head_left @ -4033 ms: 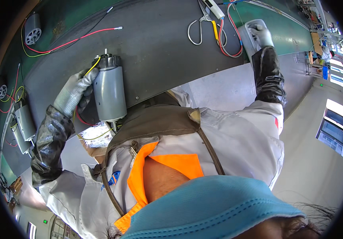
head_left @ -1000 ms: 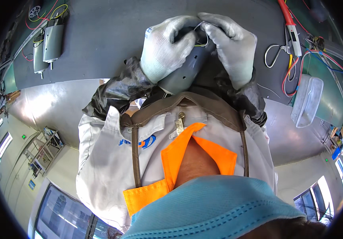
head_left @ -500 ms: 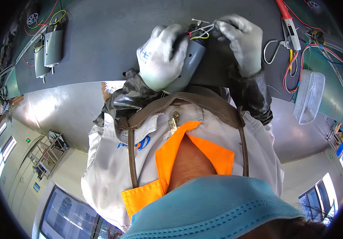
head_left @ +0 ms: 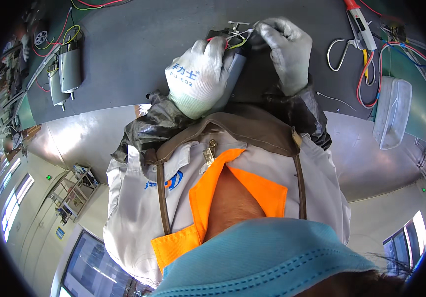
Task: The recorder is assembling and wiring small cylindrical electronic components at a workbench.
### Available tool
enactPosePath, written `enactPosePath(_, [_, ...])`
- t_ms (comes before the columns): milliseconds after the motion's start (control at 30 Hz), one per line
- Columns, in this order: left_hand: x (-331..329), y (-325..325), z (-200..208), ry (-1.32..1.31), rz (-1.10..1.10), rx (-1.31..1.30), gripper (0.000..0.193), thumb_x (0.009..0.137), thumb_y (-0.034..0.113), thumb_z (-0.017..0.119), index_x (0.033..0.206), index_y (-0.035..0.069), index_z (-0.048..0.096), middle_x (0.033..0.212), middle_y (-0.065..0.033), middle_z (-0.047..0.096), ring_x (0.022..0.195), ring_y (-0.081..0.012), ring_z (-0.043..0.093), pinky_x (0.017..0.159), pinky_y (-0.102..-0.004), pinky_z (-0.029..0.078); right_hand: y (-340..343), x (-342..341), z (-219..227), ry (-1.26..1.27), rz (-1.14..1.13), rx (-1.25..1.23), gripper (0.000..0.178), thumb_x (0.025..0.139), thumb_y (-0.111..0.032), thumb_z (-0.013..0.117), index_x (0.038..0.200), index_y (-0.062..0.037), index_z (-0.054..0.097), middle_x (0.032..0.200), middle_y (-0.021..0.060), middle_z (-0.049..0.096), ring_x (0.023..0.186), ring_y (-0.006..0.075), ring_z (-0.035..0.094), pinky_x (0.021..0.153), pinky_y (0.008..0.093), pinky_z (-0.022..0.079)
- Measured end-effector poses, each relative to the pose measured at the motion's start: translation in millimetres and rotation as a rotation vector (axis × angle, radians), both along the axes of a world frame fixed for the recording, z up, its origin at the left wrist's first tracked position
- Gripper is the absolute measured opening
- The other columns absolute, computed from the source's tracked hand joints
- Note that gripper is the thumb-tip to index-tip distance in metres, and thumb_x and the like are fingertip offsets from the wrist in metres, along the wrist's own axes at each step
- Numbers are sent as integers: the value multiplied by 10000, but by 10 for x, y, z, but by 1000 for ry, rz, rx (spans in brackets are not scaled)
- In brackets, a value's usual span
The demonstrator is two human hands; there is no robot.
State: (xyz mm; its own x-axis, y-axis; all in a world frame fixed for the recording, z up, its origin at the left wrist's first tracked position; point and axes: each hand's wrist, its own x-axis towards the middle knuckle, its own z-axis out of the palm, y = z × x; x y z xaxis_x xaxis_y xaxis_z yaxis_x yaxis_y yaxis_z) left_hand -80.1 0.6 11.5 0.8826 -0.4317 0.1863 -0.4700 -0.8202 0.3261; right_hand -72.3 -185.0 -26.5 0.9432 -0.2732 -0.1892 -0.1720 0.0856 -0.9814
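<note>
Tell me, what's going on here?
A person's gloved left hand grips a grey motor over a dark bench. The right hand is at a thin white strip by the motor's wires; whether it pinches the strip is unclear. Two more motors are off left, a pale tray right.

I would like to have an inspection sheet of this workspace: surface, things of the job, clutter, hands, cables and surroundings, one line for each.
Surface: dark bench, with a green part at the right.
Job's things: grey motor, lying slanted; yellow wire and white tie at its far end.
Clutter: clear tray, scissors, red-and-white tool and loose white strip at right; other motors at left.
Hands: left hand around the grey motor; right hand with fingertips at the white tie, grip unclear.
Cables: red cable looped beside the scissors.
Surroundings: rack and windows.
</note>
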Motion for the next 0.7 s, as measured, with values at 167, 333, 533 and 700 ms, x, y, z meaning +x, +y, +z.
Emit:
enactPosePath(167, [85, 41, -18, -52, -85, 45, 270, 870, 264, 675, 1079, 111, 596, 813, -100, 666, 632, -290, 675, 547, -416, 525, -185, 266, -237, -361, -137, -336, 114, 916, -55, 653, 962, 38, 699, 707, 57, 660, 596, 86, 612, 510, 204, 458])
enactPosePath(333, [148, 11, 59, -89, -145, 89, 194, 878, 262, 661, 989, 114, 603, 724, -71, 659, 604, -275, 672, 522, -406, 519, -112, 469, -58, -304, -41, -250, 137, 931, -89, 627, 862, 7, 695, 813, 30, 678, 698, 117, 641, 545, 254, 503])
enactPosePath(533, [358, 192, 93, -138, -415, 278, 207, 863, 206, 618, 1035, 98, 579, 728, -67, 632, 601, -254, 661, 486, -417, 516, 44, 238, 199, -79, 286, 504, 177, 931, -129, 668, 1003, 32, 683, 744, 37, 667, 540, 76, 581, 479, 241, 460])
enactPosePath(700, [656, 319, 258, -164, -839, 522, 336, 812, 136, 578, 1127, 21, 551, 720, -68, 637, 607, -235, 672, 489, -408, 536, -55, 36, 385, 28, 282, 373, 161, 957, -143, 626, 960, 16, 650, 663, 47, 629, 503, 106, 575, 446, 239, 456])
